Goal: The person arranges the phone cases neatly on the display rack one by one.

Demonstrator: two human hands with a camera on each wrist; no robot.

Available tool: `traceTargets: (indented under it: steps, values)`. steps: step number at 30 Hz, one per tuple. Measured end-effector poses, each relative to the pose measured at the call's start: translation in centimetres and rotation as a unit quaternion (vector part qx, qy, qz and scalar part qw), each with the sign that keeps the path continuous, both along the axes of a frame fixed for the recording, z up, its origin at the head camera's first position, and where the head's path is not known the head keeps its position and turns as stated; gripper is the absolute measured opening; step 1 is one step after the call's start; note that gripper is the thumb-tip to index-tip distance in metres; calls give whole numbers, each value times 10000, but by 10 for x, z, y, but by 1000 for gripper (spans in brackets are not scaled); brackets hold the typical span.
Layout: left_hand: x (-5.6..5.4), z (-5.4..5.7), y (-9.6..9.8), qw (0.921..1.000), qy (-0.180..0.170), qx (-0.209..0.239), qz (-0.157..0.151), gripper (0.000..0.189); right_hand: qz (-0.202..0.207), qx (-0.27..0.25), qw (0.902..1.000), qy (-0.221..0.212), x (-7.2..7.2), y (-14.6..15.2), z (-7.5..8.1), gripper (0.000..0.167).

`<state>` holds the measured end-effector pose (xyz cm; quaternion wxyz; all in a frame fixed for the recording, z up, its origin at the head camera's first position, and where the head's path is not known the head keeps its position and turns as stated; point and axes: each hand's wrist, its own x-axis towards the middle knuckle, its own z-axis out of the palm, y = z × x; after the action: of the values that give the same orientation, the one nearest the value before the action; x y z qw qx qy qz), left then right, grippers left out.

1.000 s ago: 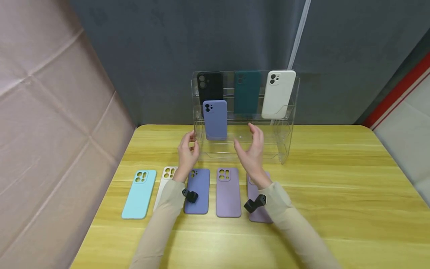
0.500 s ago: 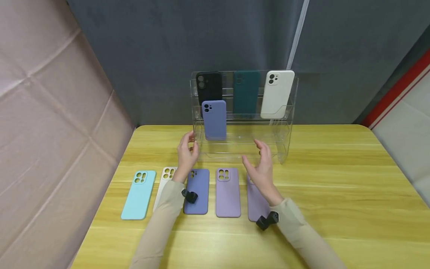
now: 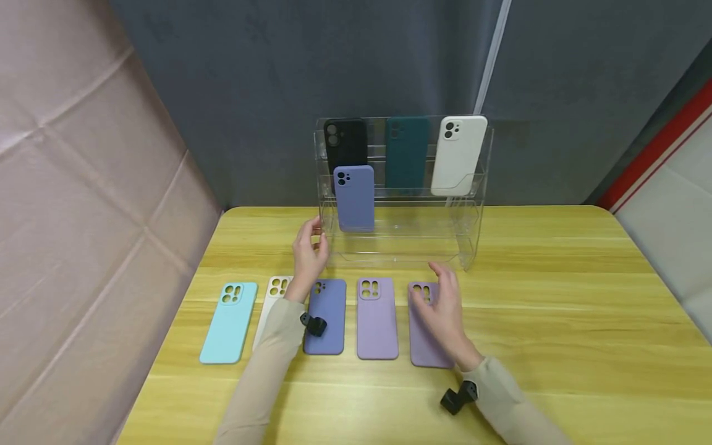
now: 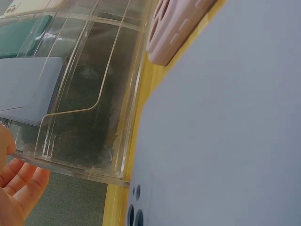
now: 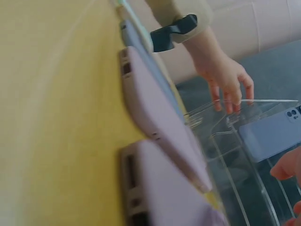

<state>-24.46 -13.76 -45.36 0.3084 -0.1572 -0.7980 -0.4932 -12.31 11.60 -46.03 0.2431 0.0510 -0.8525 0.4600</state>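
Observation:
My left hand (image 3: 308,256) is at the left side of a clear acrylic stepped stand (image 3: 397,247), its fingers against the side panel with nothing lifted. The left wrist view shows straight fingers (image 4: 29,190) along the panel's outside. My right hand (image 3: 447,312) hovers over the rightmost purple phone case (image 3: 427,349), thumb and fingers spread apart and holding nothing; it partly covers that case. To the left on the table lie a lilac phone case (image 3: 377,327), a blue-violet phone case (image 3: 334,324), a white phone case (image 3: 268,315) partly hidden by my left arm, and a turquoise phone case (image 3: 229,330).
On the stand's upper tier lean a black case (image 3: 347,145), a dark green case (image 3: 407,154) and a white case (image 3: 458,157). A periwinkle case (image 3: 356,201) stands on a lower tier at left. The wooden table (image 3: 556,296) meets a grey curtain (image 3: 278,93) behind the stand.
My right hand has drawn back from the front of the stand, down and to the right, to above the rightmost purple case. The left hand has stayed at the stand's side.

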Motion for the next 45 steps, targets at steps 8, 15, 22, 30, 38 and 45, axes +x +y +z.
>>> traceTargets:
  steps: [8,15,22,30,38,45]
  values:
    - [0,1,0,10000,-11,7,0,32,-276,451,9944,-911,11,5,-16,78]
    - [0,0,0,10000,-10,-9,12,33,-252,546,9878,-1439,14,6,-21,89]
    - [1,1,1,10000,-43,40,16,33,-236,763,9799,-1827,12,5,-19,97]
    - [1,2,1,10000,-72,30,41,33,-301,1274,9663,-2218,5,2,-14,98]
    - [1,3,2,10000,-49,-9,70,34,-207,1478,9594,-2394,-1,1,-11,96]
    - [1,3,1,9998,-177,-26,47,34,-32,1609,9557,-2464,-3,4,-9,92]
